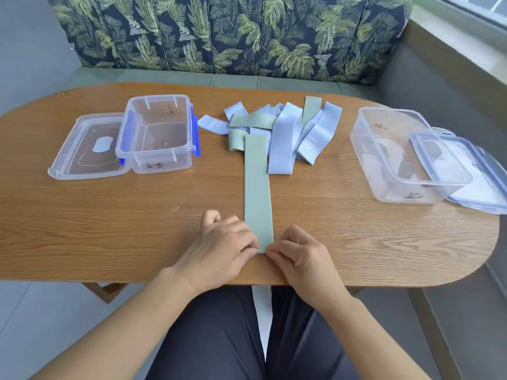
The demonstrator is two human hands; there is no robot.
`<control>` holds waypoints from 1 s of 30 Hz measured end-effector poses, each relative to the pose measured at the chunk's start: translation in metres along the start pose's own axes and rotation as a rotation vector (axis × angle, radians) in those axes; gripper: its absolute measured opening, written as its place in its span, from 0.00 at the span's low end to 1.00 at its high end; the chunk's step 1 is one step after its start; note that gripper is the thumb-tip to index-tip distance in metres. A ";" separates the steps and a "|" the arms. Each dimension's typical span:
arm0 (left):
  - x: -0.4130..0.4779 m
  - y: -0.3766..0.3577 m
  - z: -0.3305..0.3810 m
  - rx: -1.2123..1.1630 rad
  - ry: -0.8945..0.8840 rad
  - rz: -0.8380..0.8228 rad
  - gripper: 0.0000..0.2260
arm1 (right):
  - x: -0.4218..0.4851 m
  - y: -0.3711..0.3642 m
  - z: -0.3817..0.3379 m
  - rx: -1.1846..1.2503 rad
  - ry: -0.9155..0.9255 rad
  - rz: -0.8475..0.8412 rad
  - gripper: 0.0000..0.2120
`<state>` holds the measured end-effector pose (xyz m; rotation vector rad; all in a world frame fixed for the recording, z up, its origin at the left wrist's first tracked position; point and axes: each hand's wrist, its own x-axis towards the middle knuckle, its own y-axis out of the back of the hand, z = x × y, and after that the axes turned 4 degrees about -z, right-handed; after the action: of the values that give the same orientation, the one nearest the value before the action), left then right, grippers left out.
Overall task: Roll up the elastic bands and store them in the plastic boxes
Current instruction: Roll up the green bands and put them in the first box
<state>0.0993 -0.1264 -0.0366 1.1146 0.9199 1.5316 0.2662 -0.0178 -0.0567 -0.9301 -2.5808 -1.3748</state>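
- Both hands sit at the near edge of the desk (109, 215), pinching the near end of a green band (257, 193): left hand (222, 250) on its left corner, right hand (301, 259) on its right corner, fingertips closed on the fabric.
- The green band lies flat and straight, running directly away from the hands; no roll is formed at the pinched end.
- Its far end reaches the pile of bands (279, 127), a loose tangle of pale blue and green strips straight ahead of the hands, overlapping one another.
- Ahead and left of the left hand stands an open clear box (156, 133) with blue clips, nothing visible inside; its lid (87, 149) lies flat against its left side.
- Ahead and right of the right hand stands a second clear box (397, 154), also open, with its lid (466, 174) leaning partly across its right rim.
- The desk between the hands and either box is bare wood; nothing blocks the way.
- Beyond the desk runs a bench with leaf-patterned cushions (233, 34).
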 end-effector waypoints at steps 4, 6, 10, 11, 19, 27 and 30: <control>-0.002 -0.002 0.004 0.007 0.043 0.020 0.11 | -0.004 -0.005 0.001 -0.014 0.008 0.059 0.08; -0.002 -0.002 0.006 0.015 0.064 0.048 0.11 | -0.004 -0.006 0.001 -0.015 0.012 0.074 0.08; -0.002 -0.005 0.006 -0.003 0.130 0.072 0.08 | -0.005 -0.006 0.001 0.001 0.010 0.094 0.09; -0.001 -0.004 0.005 -0.014 0.152 0.061 0.07 | -0.005 -0.007 0.001 0.005 0.002 0.097 0.09; 0.024 0.009 0.000 -0.106 0.311 -0.197 0.09 | 0.000 -0.007 0.002 0.082 -0.083 0.104 0.05; 0.038 0.016 -0.006 -0.173 0.333 -0.342 0.06 | 0.000 -0.002 0.001 0.052 -0.056 -0.001 0.04; 0.030 0.014 -0.009 -0.236 0.313 -0.292 0.05 | 0.004 -0.002 0.001 0.040 -0.099 -0.023 0.04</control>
<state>0.0844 -0.1005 -0.0201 0.5542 1.0288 1.5450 0.2623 -0.0153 -0.0573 -0.9900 -2.6880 -1.3093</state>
